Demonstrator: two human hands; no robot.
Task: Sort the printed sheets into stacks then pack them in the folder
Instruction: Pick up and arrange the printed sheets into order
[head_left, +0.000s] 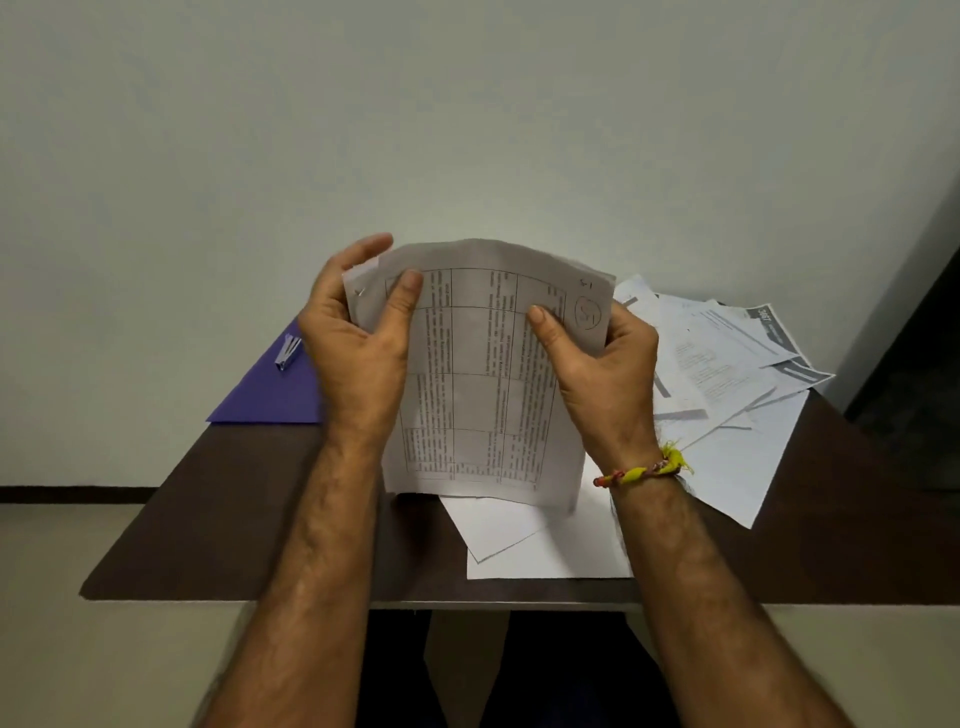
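— What was seen at the left of the dark table (218, 519)?

— A purple folder (270, 389) was laid flat at the far left corner, and a small metal stapler (287, 352) was rested on it.

— And in the middle?

— A printed sheet (483, 384) with a ruled grid of text was held up above the table, bowed slightly. Its left edge was gripped by the left hand (358, 343), thumb pressed on the front and fingers curled behind. Its right edge was pinched by the right hand (597, 364) in the same way. A yellow and red thread band (644, 470) was worn on the right wrist.

— Below the sheet?

— Two blank white sheets (524, 540) were left overlapping near the front edge.

— Further right?

— A loose pile of printed sheets (727, 374) was spread untidily over the far right part, well apart from the folder.
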